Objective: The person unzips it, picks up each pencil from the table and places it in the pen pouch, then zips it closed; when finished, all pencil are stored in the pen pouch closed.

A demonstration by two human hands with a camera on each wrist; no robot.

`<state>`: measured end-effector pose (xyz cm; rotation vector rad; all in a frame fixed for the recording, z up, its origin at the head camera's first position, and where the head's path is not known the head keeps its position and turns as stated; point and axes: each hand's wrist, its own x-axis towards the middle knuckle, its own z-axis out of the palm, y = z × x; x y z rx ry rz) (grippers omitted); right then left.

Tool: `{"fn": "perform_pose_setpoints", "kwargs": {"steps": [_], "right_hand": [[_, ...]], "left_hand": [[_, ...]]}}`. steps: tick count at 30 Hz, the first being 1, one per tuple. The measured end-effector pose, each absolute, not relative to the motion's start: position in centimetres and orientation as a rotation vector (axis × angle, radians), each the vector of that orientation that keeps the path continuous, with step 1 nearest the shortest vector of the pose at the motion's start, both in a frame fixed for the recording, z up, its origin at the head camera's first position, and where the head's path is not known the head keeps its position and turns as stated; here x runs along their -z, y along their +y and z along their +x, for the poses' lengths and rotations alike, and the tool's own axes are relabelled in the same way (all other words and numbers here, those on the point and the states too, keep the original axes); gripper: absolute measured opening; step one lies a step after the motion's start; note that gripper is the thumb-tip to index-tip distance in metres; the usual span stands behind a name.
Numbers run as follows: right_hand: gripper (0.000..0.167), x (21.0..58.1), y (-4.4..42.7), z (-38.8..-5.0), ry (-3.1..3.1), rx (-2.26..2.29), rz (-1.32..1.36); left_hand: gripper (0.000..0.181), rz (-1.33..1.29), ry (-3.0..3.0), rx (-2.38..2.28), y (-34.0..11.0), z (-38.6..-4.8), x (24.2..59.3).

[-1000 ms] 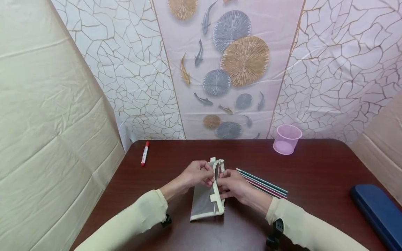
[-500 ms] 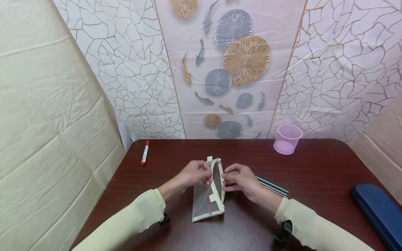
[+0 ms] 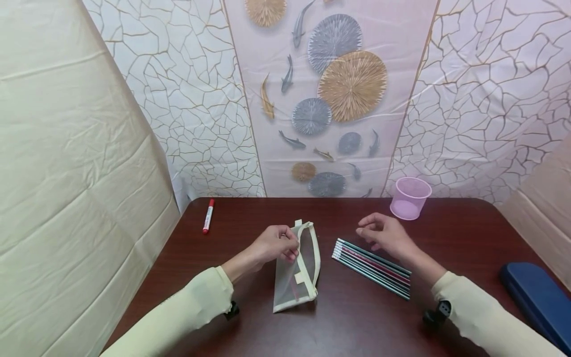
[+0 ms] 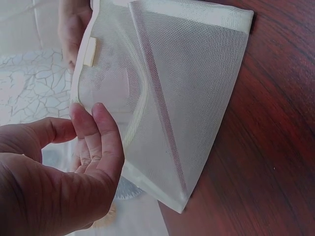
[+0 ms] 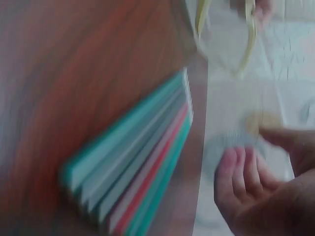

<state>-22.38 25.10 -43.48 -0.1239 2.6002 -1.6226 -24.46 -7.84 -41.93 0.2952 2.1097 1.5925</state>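
Observation:
A pale mesh zip pouch (image 3: 287, 280) stands unzipped in the middle of the table, its mouth gaping to the right. My left hand (image 3: 273, 243) pinches the near rim of that mouth between thumb and fingers. Through the mesh, a thin reddish pencil (image 4: 156, 93) shows lying slantwise inside. My right hand (image 3: 387, 234) hovers over the far side of a row of pencils (image 3: 372, 268), fingers loosely bent and holding nothing. Most pencils in the row are dark green, with red among them, and their white ends point toward the pouch.
A pink see-through cup (image 3: 409, 199) stands at the back right. On the right edge lies a dark blue case (image 3: 533, 302). A red-capped marker (image 3: 208, 216) rests at the back left. Patterned cloth (image 3: 205, 109) hangs behind the table.
My right hand has left the pouch mouth, emptied, and moved right over the pencils. A pencil formerly at the mouth now lies inside the pouch. The left hand keeps its pinch on the rim.

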Motion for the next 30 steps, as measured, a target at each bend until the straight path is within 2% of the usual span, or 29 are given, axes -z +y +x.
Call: {"fn": "perform_pose_setpoints", "kwargs": {"steps": [8,13,18,30], "right_hand": [[0.045,45.6,31.2,-24.5,2.463,1.446,-0.249],[0.039,46.6,33.2,-24.8,2.368,1.387,-0.340],[0.033,47.2,33.8,-24.7,2.333,1.319,-0.450],[0.030,46.9,33.0,-24.9,2.383,1.218,-0.640]], "left_hand": [[0.004,0.303,2.110,-1.577,-7.8,-24.5,41.9],[0.005,0.298,2.113,-1.567,-7.9,-24.6,41.9],[0.005,0.297,2.109,-1.559,-8.0,-24.5,42.0],[0.005,0.299,2.116,-1.537,-7.8,-24.6,42.0]]}}
